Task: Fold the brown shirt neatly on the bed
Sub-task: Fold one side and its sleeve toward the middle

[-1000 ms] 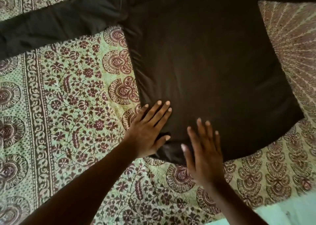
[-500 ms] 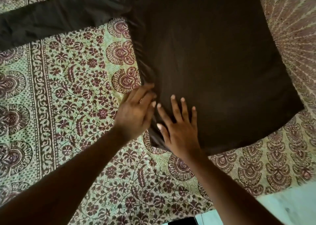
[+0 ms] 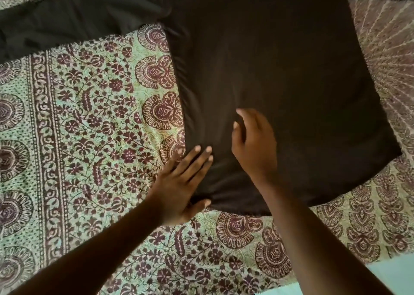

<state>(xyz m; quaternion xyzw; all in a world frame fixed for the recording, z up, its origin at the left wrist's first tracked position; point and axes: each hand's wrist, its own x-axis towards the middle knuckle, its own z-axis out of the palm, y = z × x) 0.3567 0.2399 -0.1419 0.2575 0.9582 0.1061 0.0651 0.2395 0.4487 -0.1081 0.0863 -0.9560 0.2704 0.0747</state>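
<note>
The left hand [image 3: 179, 182] lies flat, fingers [image 3: 197, 158] straight and released, on the near-left corner of the brown shirt [image 3: 280, 81]. Just to its right the right hand [image 3: 255, 146] rests on the cloth with loosely curled fingers; whether they pinch fabric I cannot tell. The shirt spreads away from both hands over the patterned bedspread [image 3: 78, 138], one sleeve [image 3: 74, 19] stretching far left. Bare bedspread lies left of and nearer than the fingers.
</note>
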